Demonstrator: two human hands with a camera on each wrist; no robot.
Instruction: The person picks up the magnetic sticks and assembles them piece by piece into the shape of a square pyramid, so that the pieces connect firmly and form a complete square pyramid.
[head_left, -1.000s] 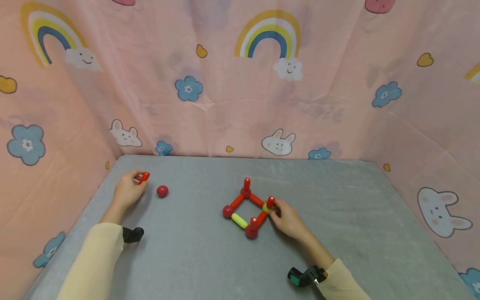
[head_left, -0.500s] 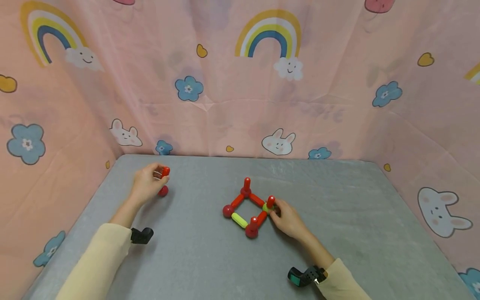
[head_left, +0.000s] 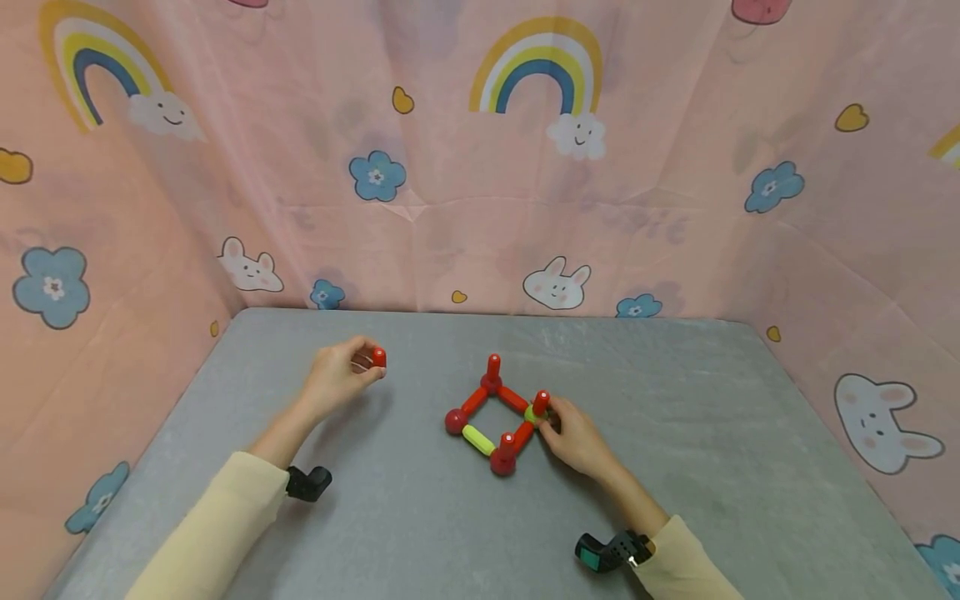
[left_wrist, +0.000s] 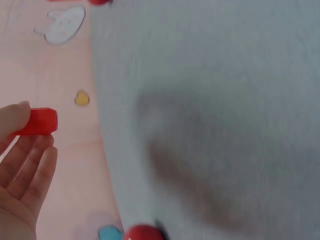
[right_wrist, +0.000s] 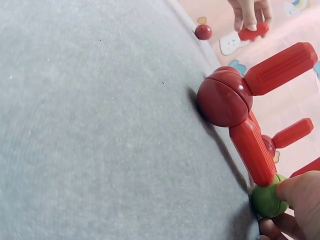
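Note:
My left hand pinches a red magnetic building stick between thumb and fingers, raised above the table left of the square frame. In the left wrist view the red stick juts past the thumb. The frame has red balls, a green ball, red side sticks and one yellow-green stick. Upright red sticks stand on three corners; the left corner ball has none. My right hand holds the green corner ball between thumb and fingers.
A loose red ball lies on the grey table; the left arm hides it in the head view. Pink printed cloth hangs around the back and sides. Dark devices are strapped to both wrists.
My left hand has moved right across the table with the red stick, passing over the loose red ball. The stick has turned more upright. My right hand and the frame have stayed put.

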